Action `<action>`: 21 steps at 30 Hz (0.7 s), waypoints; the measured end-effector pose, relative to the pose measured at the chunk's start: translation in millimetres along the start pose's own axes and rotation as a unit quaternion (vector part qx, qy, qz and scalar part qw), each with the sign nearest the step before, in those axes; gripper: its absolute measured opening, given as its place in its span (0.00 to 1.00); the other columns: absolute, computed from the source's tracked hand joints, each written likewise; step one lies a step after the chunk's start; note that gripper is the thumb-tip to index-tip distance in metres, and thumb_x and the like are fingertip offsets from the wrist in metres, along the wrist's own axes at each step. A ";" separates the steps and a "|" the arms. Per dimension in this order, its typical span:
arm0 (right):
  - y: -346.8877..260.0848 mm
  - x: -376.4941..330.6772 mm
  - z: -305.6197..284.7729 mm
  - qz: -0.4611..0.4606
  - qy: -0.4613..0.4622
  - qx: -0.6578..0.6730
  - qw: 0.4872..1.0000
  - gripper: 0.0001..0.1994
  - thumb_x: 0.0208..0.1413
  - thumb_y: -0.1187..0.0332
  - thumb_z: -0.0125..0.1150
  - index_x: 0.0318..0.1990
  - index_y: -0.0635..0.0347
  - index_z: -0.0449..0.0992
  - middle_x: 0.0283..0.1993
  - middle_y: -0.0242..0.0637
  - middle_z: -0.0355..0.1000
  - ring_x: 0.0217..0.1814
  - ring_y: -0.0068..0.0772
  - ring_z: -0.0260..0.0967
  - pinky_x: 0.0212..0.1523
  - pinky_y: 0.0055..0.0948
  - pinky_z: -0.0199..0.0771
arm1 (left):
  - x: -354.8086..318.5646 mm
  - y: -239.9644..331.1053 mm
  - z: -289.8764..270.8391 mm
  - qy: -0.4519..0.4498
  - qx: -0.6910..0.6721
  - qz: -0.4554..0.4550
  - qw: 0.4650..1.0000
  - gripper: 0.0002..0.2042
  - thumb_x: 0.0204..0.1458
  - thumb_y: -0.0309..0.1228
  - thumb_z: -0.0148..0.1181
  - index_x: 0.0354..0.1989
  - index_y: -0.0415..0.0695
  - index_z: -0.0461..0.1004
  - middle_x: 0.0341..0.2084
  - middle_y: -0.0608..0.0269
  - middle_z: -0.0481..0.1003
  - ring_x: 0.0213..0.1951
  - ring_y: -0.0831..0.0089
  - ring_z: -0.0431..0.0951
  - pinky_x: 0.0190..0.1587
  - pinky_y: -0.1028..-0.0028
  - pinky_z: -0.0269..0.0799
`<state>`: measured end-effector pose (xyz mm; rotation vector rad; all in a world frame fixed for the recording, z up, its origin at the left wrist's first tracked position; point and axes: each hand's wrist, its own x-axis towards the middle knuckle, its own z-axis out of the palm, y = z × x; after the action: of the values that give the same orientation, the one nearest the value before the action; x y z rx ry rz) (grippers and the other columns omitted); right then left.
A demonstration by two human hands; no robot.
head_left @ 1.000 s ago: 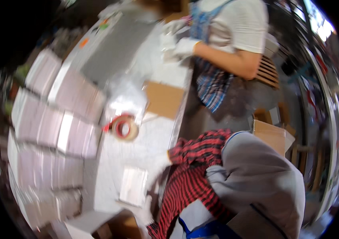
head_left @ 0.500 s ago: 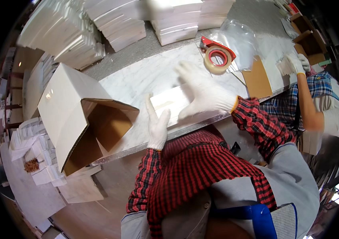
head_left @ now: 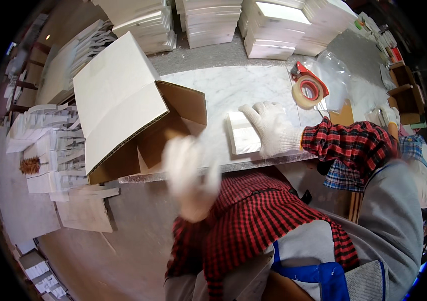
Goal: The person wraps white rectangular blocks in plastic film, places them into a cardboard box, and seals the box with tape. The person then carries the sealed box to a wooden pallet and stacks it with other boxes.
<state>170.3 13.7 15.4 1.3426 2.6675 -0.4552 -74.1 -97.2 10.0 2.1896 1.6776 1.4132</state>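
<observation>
My right hand [head_left: 276,130], in a white knit glove, lies with fingers spread on top of a white, flat-sided bundle [head_left: 244,134]. The bundle rests on a marble-patterned work surface [head_left: 223,83]; my hand covers its right part. Closer to me, my left hand [head_left: 191,173], also gloved, is in the air by the table's front edge. Motion smears its fingers, so their pose cannot be made out. Beside it on the left, a large cardboard box [head_left: 118,95], white outside and brown inside, lies tilted with its opening toward me.
A red tape dispenser [head_left: 308,92] with a roll sits beyond my right hand, against a clear plastic bag [head_left: 338,75]. Tall white stacks [head_left: 213,25] line the back. More white pieces [head_left: 43,150] lie at left. A co-worker's gloved hand [head_left: 392,116] is at far right.
My left hand has come off the white bundle and moved back toward me. My right hand, raised beside the bundle before, now lies on it. The view has shifted too.
</observation>
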 end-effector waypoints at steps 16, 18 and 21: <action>-35.0 -72.9 65.0 0.145 -0.047 0.897 0.415 0.35 0.47 0.78 0.64 0.67 0.67 0.66 0.55 0.42 0.74 0.57 0.35 0.73 0.62 0.34 0.75 | 200.0 -68.3 -179.3 -0.335 0.130 -0.115 0.926 0.18 0.63 0.37 0.65 0.53 0.34 0.79 0.32 0.67 0.81 0.37 0.85 0.73 0.41 0.78 0.73; -75.6 -70.9 75.9 0.107 0.006 0.949 0.295 0.38 0.47 0.80 0.62 0.70 0.72 0.64 0.65 0.52 0.74 0.65 0.47 0.75 0.69 0.45 0.74 | 212.9 -87.2 -188.5 -0.360 0.096 -0.140 0.918 0.19 0.64 0.38 0.65 0.52 0.33 0.79 0.34 0.69 0.81 0.38 0.84 0.74 0.42 0.77 0.73; -146.3 -40.0 98.0 0.024 0.157 0.970 0.185 0.40 0.45 0.81 0.62 0.71 0.73 0.63 0.66 0.53 0.73 0.65 0.51 0.75 0.71 0.48 0.73 | 232.0 -116.2 -179.5 -0.421 -0.009 -0.163 0.892 0.22 0.66 0.41 0.63 0.55 0.31 0.78 0.40 0.68 0.81 0.42 0.83 0.75 0.45 0.76 0.73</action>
<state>74.5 -130.1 -37.0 -0.4388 -0.0375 1.9183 -280.7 49.4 198.0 1.9213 1.5321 0.2910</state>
